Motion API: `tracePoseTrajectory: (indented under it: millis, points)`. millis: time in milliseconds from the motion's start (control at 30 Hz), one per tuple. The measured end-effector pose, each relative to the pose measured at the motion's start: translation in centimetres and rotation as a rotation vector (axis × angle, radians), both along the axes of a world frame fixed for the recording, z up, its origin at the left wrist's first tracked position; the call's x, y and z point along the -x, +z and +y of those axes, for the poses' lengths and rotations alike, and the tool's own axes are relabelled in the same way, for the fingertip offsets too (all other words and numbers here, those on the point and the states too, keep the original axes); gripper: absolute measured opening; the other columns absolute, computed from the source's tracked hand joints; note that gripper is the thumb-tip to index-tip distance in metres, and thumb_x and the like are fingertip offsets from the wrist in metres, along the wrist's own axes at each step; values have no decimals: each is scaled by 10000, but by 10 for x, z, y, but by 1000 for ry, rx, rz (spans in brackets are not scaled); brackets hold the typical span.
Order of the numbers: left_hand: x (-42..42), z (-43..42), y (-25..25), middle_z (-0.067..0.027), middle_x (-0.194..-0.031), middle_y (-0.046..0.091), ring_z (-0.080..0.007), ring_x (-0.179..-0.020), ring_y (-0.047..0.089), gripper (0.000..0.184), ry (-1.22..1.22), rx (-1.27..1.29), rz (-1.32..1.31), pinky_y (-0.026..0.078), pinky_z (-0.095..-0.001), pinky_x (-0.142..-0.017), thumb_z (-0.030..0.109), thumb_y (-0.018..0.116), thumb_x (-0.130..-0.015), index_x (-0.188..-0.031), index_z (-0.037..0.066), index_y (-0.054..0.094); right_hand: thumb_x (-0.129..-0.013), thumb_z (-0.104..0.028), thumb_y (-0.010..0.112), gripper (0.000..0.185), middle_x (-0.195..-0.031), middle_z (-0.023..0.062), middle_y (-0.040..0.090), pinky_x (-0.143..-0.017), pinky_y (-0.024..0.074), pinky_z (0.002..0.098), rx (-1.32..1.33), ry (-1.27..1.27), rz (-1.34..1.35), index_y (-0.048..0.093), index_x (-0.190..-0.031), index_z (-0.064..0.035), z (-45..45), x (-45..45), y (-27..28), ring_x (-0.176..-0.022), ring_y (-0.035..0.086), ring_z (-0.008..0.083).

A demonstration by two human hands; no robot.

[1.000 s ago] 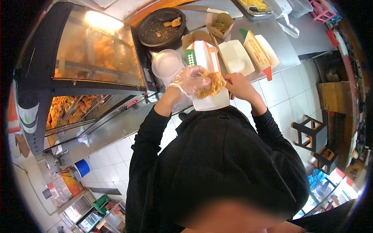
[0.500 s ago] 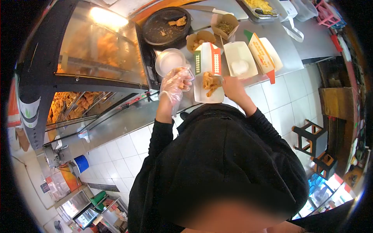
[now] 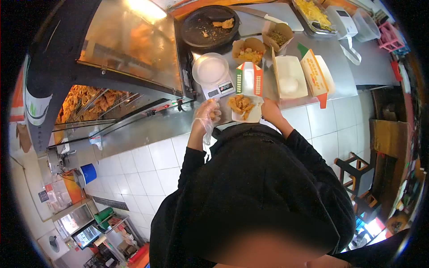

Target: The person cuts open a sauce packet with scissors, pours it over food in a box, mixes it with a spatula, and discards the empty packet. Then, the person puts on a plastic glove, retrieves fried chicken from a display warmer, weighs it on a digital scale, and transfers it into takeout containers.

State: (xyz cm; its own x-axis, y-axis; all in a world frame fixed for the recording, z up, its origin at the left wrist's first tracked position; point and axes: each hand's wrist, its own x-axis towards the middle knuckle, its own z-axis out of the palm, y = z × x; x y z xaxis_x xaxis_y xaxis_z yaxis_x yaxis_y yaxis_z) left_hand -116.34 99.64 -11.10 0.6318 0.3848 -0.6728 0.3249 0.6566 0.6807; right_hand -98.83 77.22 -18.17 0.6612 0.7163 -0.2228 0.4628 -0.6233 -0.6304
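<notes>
My right hand [image 3: 271, 111] is closed on the right edge of an open paper takeaway box [image 3: 252, 117], near the counter's front edge. Pieces of fried chicken [image 3: 241, 106] lie in its tray, and its printed lid stands up behind. To the left of the box is my left hand [image 3: 208, 114], in a clear plastic glove. Its fingers are curled in, and whatever may be inside them is hidden. Just beyond it sits a kitchen scale [image 3: 220, 90] with a round white bowl [image 3: 210, 68] on top.
A second open box [image 3: 291, 76] holds a white round item. Behind are two paper food containers [image 3: 248, 50] [image 3: 278, 35], a black round board [image 3: 210, 27] with crumbs, and a knife [image 3: 263, 16]. A heated display cabinet [image 3: 134, 49] with fried chicken stands left.
My gloved left hand has moved back from beside the box and scale, so the scale's display now shows. The camera view has shifted. My right hand stays at the box.
</notes>
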Motion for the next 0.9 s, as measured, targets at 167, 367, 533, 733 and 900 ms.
tracePoseTrajectory:
  millis: [167, 367, 533, 733, 900]
  points:
    - [-17, 7, -2, -53, -970, 602, -196, -807, 604, 351, 136, -80, -217, 507, -331, -605, 184, 721, -808, -1119, 92, 586, -904, -159, 467, 239, -810, 259, 635, -699, 512, 442, 4, -143, -170, 574, -995, 35, -1, -10, -20, -790, 662, 346]
    - [-47, 10, 24, -49, -858, 620, -210, -742, 631, 221, 102, 29, -262, 520, -347, -595, 100, 730, -787, -956, 90, 587, -879, -212, 588, 375, -882, 202, 675, -721, 520, 394, -184, -314, -23, 552, -1199, -21, -4, -13, -25, -797, 676, 285]
    - [-70, -13, 15, -54, -700, 632, -196, -645, 613, 317, -228, -871, 159, 515, -328, -615, 281, 823, -666, -756, 87, 589, -859, -221, 631, 412, -909, 179, 684, -733, 523, 369, -247, -360, 90, 543, -1220, -43, -10, -2, 1, -805, 680, 250]
    - [-95, -35, -31, -118, -818, 670, -290, -755, 647, 533, -372, -1218, 431, 524, -384, -710, 443, 833, -555, -854, 57, 622, -838, -213, 643, 428, -944, 189, 668, -765, 512, 391, -253, -324, 68, 530, -1208, -30, -11, 3, -4, -844, 658, 304]
    - [-98, -46, -1, -100, -800, 669, -256, -754, 650, 428, -393, -1244, 304, 525, -385, -699, 348, 790, -636, -876, 36, 622, -837, -217, 657, 431, -923, 169, 680, -734, 528, 366, -212, -323, 154, 534, -1209, -38, -12, 3, 4, -811, 676, 254]
